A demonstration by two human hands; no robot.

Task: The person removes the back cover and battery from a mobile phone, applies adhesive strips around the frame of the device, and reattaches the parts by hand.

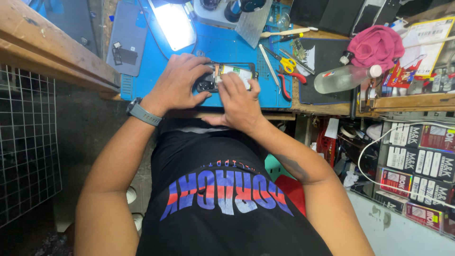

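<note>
Blue mat (227, 47): covers the tabletop (327, 108); the opened phone (232, 76) lies on it near its front edge.
Left hand (177, 80): rests on the phone's left end, fingers curled around it, holding it down.
Right hand (239, 102): on the phone's right part, fingers narrow, pressed to its inside.
Scissors (284, 61): yellow-handled, on the mat just right of the phone.
Clear bottle (343, 78): lying right of the mat, on a black pad.
Pink cloth (377, 45): behind the bottle, well right of the mat.

Black T-shirt (222, 189), red-blue block lettering; grey wristwatch (142, 112) on left wrist; arms bare.
</note>
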